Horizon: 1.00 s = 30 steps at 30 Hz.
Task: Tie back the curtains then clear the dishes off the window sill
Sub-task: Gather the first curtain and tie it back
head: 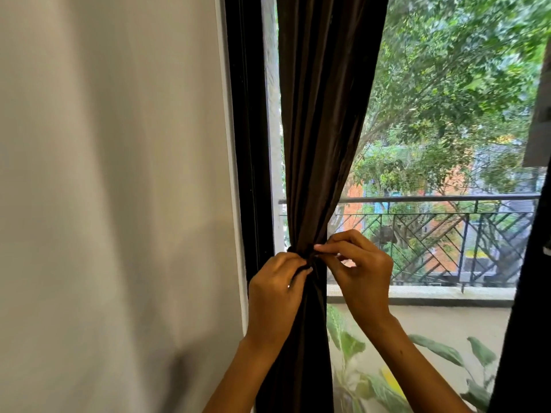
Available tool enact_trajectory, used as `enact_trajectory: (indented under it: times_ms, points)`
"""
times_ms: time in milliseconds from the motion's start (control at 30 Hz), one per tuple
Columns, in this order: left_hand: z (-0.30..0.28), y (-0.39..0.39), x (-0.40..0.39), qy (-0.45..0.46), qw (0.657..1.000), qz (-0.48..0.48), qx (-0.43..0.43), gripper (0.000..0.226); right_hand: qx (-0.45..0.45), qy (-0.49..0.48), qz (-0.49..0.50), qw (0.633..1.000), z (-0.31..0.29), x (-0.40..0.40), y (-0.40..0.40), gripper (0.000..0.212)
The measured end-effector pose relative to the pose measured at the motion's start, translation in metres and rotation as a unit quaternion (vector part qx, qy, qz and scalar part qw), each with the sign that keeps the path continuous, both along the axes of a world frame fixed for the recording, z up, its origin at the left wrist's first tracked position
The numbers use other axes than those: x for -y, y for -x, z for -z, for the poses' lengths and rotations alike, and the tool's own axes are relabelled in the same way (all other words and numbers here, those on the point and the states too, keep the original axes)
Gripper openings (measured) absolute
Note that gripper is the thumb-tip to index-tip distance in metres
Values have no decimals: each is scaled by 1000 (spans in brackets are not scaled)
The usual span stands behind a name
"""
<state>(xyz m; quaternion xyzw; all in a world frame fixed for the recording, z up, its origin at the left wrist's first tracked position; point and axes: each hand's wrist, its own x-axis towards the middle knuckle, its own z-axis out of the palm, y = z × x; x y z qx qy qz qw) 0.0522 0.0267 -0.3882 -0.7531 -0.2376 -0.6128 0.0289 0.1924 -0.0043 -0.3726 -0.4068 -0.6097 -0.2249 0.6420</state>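
Far left: plain pale wall, then black window frame running top to bottom.

Next: dark brown curtain, gathered into a narrow bunch at approx mid-height, hanging loose again below. Thin dark tie wrapped round the bunch at its waist, w/ a small knot or loop at the front; too dark to tell whether finished.

Left hand on the bunch's left side, fingers curled, pinching one end of the tie against the fabric. Right hand just beside, on the right, thumb and forefinger pinching the other end, remaining fingers bent above. Both clenched on the tie, neither released.

Right of curtain: window glass, balcony railing, trees, leafy plant low down. Far right edge: dark strip, prob. second curtain, apparently not yet tied. Sill and dishes not in view.

Risks, as judgement: knot half-made, so easing either pinch too soon likely lets tie slacken and folds spill back across glass. Slippery-looking fabric may slide down through a loose loop. Hard tug could drag the curtain at its top fixing, out of view.
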Motion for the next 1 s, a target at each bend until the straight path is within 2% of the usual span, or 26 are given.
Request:
enact_trajectory:
  times_ms: [100, 233, 433, 533, 633, 767, 833, 967, 1000]
  points:
    - [0, 1, -4, 18, 999, 20, 23, 14, 34, -53, 51, 997, 2, -6, -4, 3]
    - [-3, 7, -2, 36, 995, 76, 49, 14, 93, -89, 83, 988, 11, -15, -5, 7]
    - [-11, 21, -5, 93, 985, 137, 52, 19, 148, -15, -22, 989, 32, -15, -3, 31]
    - [-16, 24, -6, 128, 976, 170, 41, 18, 107, -7, 4, 994, 28, -15, -5, 23]
    - [-23, 25, -6, 136, 975, 172, 43, 19, 50, 38, -18, 998, 24, -12, 0, 21]
    - [-26, 25, -2, 228, 938, 231, 120, 19, 105, 80, -63, 989, 32, 2, 2, 24]
    - [-25, 22, 1, 262, 919, 259, 144, 17, 129, 63, -32, 989, 29, 3, -3, 25]
    - [-25, 17, 0, 289, 907, 265, 156, 17, 171, -39, 39, 984, 24, 1, -15, 6]
    - [-25, 15, 0, 299, 901, 269, 162, 16, 179, -61, 63, 980, 23, 2, -17, 12]
